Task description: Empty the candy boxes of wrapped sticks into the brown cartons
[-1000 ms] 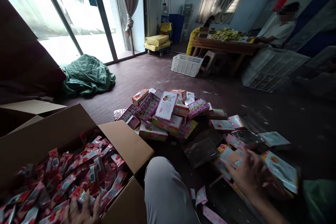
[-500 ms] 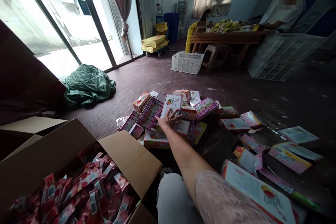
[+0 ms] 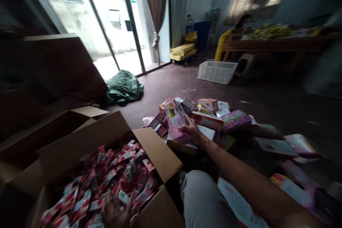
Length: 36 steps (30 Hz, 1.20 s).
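The right hand [image 3: 191,130] grips a pink-and-green oblong cardboard box [image 3: 175,123], fruit-printed, its white lettering too blurred to read, over heaped colourful cardboard packs [image 3: 211,120], while the left hand [image 3: 116,211] rests, fingers spread, on red plastic sachets [image 3: 125,167].

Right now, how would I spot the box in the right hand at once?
Beyond the right flap of the big carton of red packets is a heap of small boxes. At the heap's left side, the right hand grips the pink box. Unlike its neighbours, it is held.
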Each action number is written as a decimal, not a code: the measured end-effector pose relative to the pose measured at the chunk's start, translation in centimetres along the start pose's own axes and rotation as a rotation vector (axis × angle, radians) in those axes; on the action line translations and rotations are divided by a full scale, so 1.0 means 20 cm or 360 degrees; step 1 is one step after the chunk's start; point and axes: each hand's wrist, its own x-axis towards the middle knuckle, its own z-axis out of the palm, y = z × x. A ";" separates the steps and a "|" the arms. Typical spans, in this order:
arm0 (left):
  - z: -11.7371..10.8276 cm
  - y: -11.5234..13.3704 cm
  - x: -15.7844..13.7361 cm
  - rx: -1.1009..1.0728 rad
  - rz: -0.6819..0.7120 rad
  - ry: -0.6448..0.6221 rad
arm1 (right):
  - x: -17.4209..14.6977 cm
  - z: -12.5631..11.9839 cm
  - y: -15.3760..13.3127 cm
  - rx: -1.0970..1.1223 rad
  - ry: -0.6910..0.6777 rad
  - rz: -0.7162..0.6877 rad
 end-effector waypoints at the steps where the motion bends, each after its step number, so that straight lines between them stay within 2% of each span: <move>1: -0.03 0.06 0.02 -0.0312 -0.0143 0.0010 | -0.06 0.09 -0.04 0.0159 -0.0254 -0.0028; 3: -0.12 0.20 0.09 -0.0542 -0.0276 0.0066 | -0.20 0.29 -0.11 0.0416 -0.0748 -0.0017; 5: -0.23 0.32 0.15 -0.1337 -0.0367 -0.0011 | -0.34 0.50 -0.17 0.0553 -0.1197 0.0004; 6: -0.29 0.37 0.18 -0.1621 -0.0391 -0.0056 | -0.41 0.60 -0.20 0.0578 -0.1389 0.0011; 8: -0.41 0.45 0.19 -0.1996 -0.0361 -0.0024 | -0.53 0.75 -0.22 0.0590 -0.1703 0.0041; 11: -0.53 0.47 0.15 -0.2143 -0.0440 0.0136 | -0.66 0.89 -0.19 0.0596 -0.1949 0.0066; 14: -0.56 0.41 0.09 -0.2187 -0.0550 0.0163 | -0.70 0.98 -0.12 0.0629 -0.1911 0.0149; 18: -0.51 0.33 0.04 -0.2339 -0.0695 -0.0018 | -0.65 1.10 -0.04 0.0810 -0.1703 0.0502; 21: -0.48 0.29 0.02 -0.2379 -0.0790 -0.0078 | -0.62 1.16 -0.01 0.0795 -0.1753 0.0792; 25: -0.51 0.25 0.03 -0.2448 -0.0866 -0.0213 | -0.63 1.20 -0.04 0.0852 -0.1844 0.1127; 27: -0.54 0.23 0.04 -0.2469 -0.0773 -0.0207 | -0.64 1.21 -0.06 0.0843 -0.1790 0.1125; 30: -0.60 0.22 0.07 -0.2402 -0.0635 -0.0067 | -0.64 1.26 -0.08 0.0759 -0.1720 0.0958; 33: -0.66 0.22 0.09 -0.2257 -0.0652 -0.0008 | -0.61 1.33 -0.08 0.0698 -0.1657 0.0714; 36: -0.73 0.20 0.12 -0.2117 -0.0667 -0.0069 | -0.58 1.38 -0.06 0.0596 -0.1522 0.0522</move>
